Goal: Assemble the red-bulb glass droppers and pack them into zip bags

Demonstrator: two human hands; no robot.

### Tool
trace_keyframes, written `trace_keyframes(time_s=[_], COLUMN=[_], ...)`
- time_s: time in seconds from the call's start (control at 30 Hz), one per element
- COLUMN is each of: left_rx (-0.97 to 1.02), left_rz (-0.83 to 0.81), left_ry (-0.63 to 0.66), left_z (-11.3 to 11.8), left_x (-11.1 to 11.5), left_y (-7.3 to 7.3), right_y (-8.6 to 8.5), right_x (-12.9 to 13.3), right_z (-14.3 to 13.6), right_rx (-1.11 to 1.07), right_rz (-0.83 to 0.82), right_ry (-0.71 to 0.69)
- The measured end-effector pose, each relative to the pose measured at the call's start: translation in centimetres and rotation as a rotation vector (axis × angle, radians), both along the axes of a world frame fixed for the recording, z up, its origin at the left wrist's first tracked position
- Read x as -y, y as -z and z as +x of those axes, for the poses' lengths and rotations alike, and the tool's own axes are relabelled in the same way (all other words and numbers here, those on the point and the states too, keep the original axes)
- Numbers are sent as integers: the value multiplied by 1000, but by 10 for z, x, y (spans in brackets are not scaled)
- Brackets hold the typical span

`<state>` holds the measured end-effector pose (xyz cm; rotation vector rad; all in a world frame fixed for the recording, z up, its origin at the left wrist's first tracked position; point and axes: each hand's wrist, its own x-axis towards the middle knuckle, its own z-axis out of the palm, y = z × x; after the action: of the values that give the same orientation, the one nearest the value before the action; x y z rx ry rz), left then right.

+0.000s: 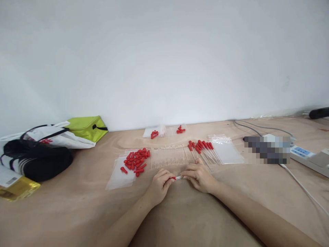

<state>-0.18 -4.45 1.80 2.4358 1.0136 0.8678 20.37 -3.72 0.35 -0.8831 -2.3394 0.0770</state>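
Pinched in my left hand (161,185) is a red rubber bulb (174,178), only part of it showing past the fingertips. My right hand (199,176) is closed on a clear glass dropper tube (178,177) that meets the bulb. Loose red bulbs (136,160) lie in a pile on clear plastic bags to the left. Bare glass tubes (168,157) rest in a row just beyond my hands. Droppers with red bulbs fitted (204,147) lie side by side, past my right hand.
Clear zip bags (227,151) lie on the right, and small groups of red bulbs (154,134) sit near the wall. A black bag (46,163), a green box-shaped bag (86,127) and a yellow package (19,188) stand left. A power strip (303,154) with cables is at right.
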Motion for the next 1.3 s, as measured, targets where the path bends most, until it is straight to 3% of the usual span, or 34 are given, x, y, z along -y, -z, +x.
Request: trace_keyframes(time_s=[0.2, 0.6, 0.87, 0.93, 1.03, 1.17, 1.3], left_rx=[-37, -48, -76, -54, -62, -114, -106], left_rz=[50, 103, 129, 128, 51, -28, -28], left_ry=[3, 67, -15, -129, -240, -169, -156], left_z=[1, 2, -4, -7, -8, -7, -8], left_x=[1, 2, -6, -7, -6, -5, -6], left_y=[2, 2, -1, 1, 2, 3, 3], right_y=[2, 5, -11, -15, -18, -19, -15], right_x=[4, 11, 10, 5, -13, -43, -59], right_z=[-4, -16, -14, -8, 4, 11, 8], right_rx=[43, 9, 160, 152, 18, -76, -15], right_rz=[33, -88, -81, -94, -166, -275, -352], right_ry=[46, 46, 123, 208, 511, 941, 1088])
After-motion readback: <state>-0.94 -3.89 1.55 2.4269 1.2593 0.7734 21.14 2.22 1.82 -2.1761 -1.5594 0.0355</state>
